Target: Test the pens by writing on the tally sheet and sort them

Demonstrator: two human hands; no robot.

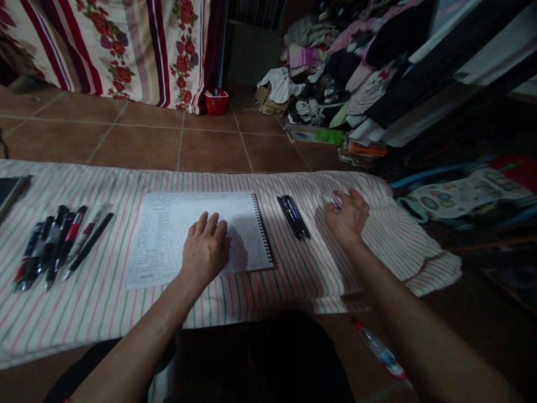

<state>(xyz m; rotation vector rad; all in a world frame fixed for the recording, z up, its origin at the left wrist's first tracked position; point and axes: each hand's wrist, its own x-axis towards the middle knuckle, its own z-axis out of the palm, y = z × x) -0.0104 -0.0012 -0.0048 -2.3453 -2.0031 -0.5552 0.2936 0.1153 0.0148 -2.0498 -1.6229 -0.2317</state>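
My left hand (pixel 205 243) rests palm down on a spiral notebook (pixel 245 224), its fingers stretched out over the page. A printed sheet (pixel 153 240) with a table and lines of text lies at the notebook's left side. To the right of the spiral binding, several dark pens (pixel 293 217) lie close together, one with a purple part. Beyond them my right hand (pixel 349 215) is low over the cloth, fingers curled round a small white-and-purple thing (pixel 336 201). Most of that thing is hidden by the fingers, and its kind cannot be made out.
Several pens and markers (pixel 59 240) lie at the left on the striped cloth (pixel 235 305). A dark flat object (pixel 12 193) sits at the left edge. On the tiled floor are a red basket (pixel 216 102), a plastic bottle (pixel 381 352) and a clothes heap (pixel 327 67).
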